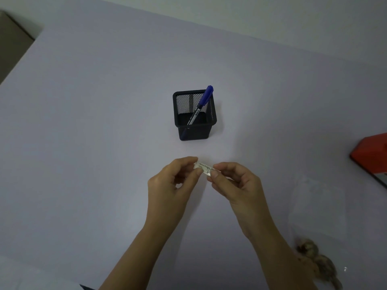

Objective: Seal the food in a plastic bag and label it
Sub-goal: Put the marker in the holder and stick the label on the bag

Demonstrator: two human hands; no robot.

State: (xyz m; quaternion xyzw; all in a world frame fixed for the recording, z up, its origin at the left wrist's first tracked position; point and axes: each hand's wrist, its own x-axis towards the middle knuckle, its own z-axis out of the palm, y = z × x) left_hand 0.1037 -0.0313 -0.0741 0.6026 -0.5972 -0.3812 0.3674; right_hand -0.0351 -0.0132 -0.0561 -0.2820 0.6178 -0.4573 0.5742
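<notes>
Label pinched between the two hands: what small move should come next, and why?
Probably carry the label over to the clear plastic bag on the right. It already bears writing, the blue-capped pen stands in the mesh holder, and the left hand and right hand each pinch one end.

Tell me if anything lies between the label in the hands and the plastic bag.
Nothing visible does. The left hand and right hand pinch the label; the bag lies to the right, with only bare table between.

A black mesh holder (194, 116) holds a blue-capped pen (201, 104); the label (206, 168) is white with dark writing, the surface (104, 122) pale lavender, a box (371, 155) at right red.
</notes>
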